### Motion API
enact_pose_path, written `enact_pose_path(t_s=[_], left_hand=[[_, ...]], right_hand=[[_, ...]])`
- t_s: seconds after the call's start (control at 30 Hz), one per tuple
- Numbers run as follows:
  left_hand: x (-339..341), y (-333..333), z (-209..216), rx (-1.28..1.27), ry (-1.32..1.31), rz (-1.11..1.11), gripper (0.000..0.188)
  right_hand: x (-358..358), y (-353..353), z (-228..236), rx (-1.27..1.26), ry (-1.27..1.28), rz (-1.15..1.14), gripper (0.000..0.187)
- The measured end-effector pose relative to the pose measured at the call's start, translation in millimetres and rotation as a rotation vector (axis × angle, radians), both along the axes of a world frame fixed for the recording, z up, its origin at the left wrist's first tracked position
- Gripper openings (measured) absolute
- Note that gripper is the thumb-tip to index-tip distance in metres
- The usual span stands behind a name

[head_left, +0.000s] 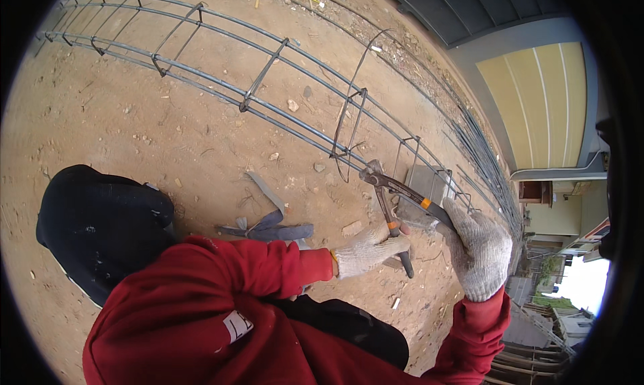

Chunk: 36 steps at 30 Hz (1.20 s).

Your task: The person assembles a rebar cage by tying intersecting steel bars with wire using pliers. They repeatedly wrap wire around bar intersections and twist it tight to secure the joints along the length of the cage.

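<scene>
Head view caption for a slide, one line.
Gloved left hand and right hand hold a bolt cutter, its handles apart, at a long rebar cage over bare earth.

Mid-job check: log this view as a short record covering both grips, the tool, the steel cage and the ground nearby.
Tool: orange-banded long-handled cutter, handles spread
Left grip: pale-gloved, closed on one handle
Right grip: pale-gloved, closed on the other
Cage: long rebar cage, stretching to upper left
Contact: jaws at the cage; bite on a bar unclear
Ground: grey cloth strips on soil
</scene>
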State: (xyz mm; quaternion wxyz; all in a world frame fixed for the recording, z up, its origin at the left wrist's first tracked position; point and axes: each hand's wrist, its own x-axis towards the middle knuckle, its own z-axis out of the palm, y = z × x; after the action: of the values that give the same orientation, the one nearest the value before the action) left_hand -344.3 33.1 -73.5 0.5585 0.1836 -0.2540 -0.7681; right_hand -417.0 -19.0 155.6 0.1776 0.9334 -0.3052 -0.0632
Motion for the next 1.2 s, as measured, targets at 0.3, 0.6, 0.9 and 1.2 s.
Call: enact_pose_path(t_s=[0.3,0.6,0.9,1.2], left_hand=[[6,-14,39,0.098,0.580,0.100,0.019],[13,-21,33,0.165,0.679,0.112,0.018],[33,-21,40,0.184,0.822,0.049,0.024],[64,-21,72,0.245,0.880,0.052,0.031]], right_hand=[[146,-10,35,-0.159,0.684,0.283,0.038],[164,-17,14,-0.187,0.773,0.315,0.034],[157,-27,10,-0.159,0.761,0.225,0.032],[158,-14,10,-0.182,0.839,-0.012,0.044]])
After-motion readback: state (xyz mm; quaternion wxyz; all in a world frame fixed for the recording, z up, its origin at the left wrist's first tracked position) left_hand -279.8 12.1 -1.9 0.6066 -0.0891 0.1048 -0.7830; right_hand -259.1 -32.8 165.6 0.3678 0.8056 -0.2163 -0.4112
